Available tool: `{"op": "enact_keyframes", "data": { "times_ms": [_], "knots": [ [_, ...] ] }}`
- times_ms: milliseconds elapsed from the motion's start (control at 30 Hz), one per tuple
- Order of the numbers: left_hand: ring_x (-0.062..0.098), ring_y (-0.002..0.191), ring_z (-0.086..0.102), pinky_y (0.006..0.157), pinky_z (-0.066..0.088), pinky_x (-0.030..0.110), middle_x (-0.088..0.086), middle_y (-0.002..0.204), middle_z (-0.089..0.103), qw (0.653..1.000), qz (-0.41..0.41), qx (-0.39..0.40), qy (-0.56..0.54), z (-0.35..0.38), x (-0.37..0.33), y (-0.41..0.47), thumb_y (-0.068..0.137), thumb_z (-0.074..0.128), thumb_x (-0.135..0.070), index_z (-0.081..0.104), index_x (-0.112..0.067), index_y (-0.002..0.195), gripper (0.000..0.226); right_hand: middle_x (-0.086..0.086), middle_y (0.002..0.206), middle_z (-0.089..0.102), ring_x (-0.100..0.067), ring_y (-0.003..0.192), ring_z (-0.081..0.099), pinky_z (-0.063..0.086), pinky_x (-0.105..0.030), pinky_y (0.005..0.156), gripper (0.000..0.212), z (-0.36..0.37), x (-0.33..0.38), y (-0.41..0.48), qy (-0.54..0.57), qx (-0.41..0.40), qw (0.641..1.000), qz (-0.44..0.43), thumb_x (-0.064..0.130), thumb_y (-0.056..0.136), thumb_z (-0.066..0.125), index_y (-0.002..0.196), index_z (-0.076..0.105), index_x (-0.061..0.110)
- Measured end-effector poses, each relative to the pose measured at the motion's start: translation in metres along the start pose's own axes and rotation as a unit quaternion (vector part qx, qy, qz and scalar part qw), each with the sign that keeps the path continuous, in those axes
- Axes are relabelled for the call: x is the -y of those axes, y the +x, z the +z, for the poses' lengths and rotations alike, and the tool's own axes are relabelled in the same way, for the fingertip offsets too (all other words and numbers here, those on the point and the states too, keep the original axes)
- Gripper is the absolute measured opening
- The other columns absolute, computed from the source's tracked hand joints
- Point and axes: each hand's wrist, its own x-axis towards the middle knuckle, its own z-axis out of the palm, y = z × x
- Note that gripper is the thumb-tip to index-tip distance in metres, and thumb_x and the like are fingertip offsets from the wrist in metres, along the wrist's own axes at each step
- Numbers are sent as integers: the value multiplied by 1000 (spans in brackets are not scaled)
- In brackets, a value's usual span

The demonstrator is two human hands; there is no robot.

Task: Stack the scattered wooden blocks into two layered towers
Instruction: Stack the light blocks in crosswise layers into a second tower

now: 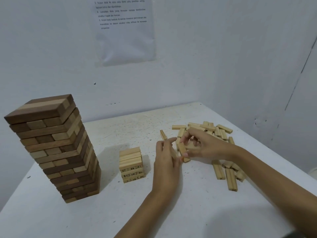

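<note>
Where the loose blocks lie: most sit in a pile just behind the right grip. A few more lie on its near side, closer to the person.
Right hand: its fingers curl round a pale block and hold it tilted, just above the worktop.
Left hand: it is right beside the right grip, thumb up and fingers bent in. It may be pinching a block too, but the fingers hide this, so I cannot tell.
How the blocks handle: they look small, light and hard. They will not bend, but the smooth sides could slip. It is best to pinch the two long sides near the middle.
Small tower: it stands to the left of the left grip, near but apart. It is only a few layers high and flat on top. A bump could shift it, so lay each block down softly.
Tall tower: it stands far out to the left, well apart, and looks finished.
Room to move: bare worktop lies between the grip and the small tower. The worktop's edge is to the right, past the pile, and blocks pushed that way could drop off.
</note>
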Motion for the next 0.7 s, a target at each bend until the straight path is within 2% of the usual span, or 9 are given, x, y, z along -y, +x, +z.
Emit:
{"op": "enact_keyframes", "data": {
  "times_ms": [100, 200, 300, 400, 467, 500, 533, 600, 700],
  "knots": [
    [3, 93, 56, 73, 48, 11, -15, 109, 43, 998, -3, -39, -55, 2, -1, 0, 92, 54, -2, 47, -36, 118, 43, 27, 80, 57, 7, 67, 44, 39, -10, 67, 24, -3, -2, -6, 71, -18, 997, 18, 14, 80, 77, 96, 61, 17],
    [4, 90, 63, 75, 52, 16, -8, 110, 56, 986, -77, -80, -122, 2, -1, 4, 90, 63, -11, 52, -28, 120, 36, 9, 80, 58, -6, 74, 53, 45, -17, 71, 21, -7, -5, -3, 175, -48, 982, 54, 5, 86, 68, 103, 65, 16],
    [4, 88, 67, 76, 52, 22, -1, 103, 68, 965, -147, -83, -200, -1, 0, 7, 83, 72, -15, 63, -23, 104, 24, -6, 82, 55, -13, 71, 54, 48, -20, 67, 23, -11, -1, 8, 249, -68, 960, 108, 3, 94, 50, 112, 64, 9],
    [3, 90, 66, 77, 47, 22, -16, 93, 70, 959, -166, -56, -224, -2, -3, 7, 90, 65, -17, 68, -18, 91, 4, -12, 75, 53, -22, 66, 53, 46, -33, 67, 19, -11, 4, 27, 421, -94, 889, 153, 2, 93, 35, 97, 53, 5],
    [10, 94, 66, 78, 47, 21, -11, 91, 71, 947, -168, -41, -272, -2, -7, 7, 92, 61, -18, 68, -20, 91, 7, -7, 71, 47, -17, 57, 47, 39, -28, 57, 11, -12, 6, 43, 479, -110, 854, 168, 4, 93, 38, 91, 48, 8],
    [12, 94, 65, 79, 48, 21, -6, 91, 71, 940, -167, -38, -295, -2, -8, 7, 93, 59, -18, 67, -22, 93, 9, -4, 69, 45, -13, 53, 43, 36, -24, 52, 8, -12, 6, 50, 446, -114, 870, 175, 7, 95, 42, 92, 49, 10],
    [12, 92, 64, 78, 49, 20, -3, 92, 70, 935, -167, -36, -312, -1, -9, 8, 94, 58, -17, 66, -22, 97, 11, -1, 68, 44, -10, 50, 41, 34, -21, 49, 6, -11, 4, 57, 363, -120, 907, 177, 9, 95, 47, 95, 52, 11],
    [12, 84, 62, 73, 51, 17, 4, 90, 65, 919, -178, -35, -350, 0, -10, 8, 95, 54, -10, 62, -19, 107, 17, -1, 74, 51, -7, 56, 46, 35, -14, 48, 13, -9, -2, 72, 140, -137, 969, 152, 12, 96, 54, 108, 59, 13],
    [15, 75, 57, 71, 51, 22, 8, 84, 56, 887, -198, -41, -415, 3, -7, 9, 95, 51, -2, 57, -13, 115, 23, -7, 113, 56, -13, 95, 53, 42, -19, 75, 31, -5, -16, 93, -70, -123, 984, 104, 23, 94, 61, 122, 60, 12]
  ]
}}
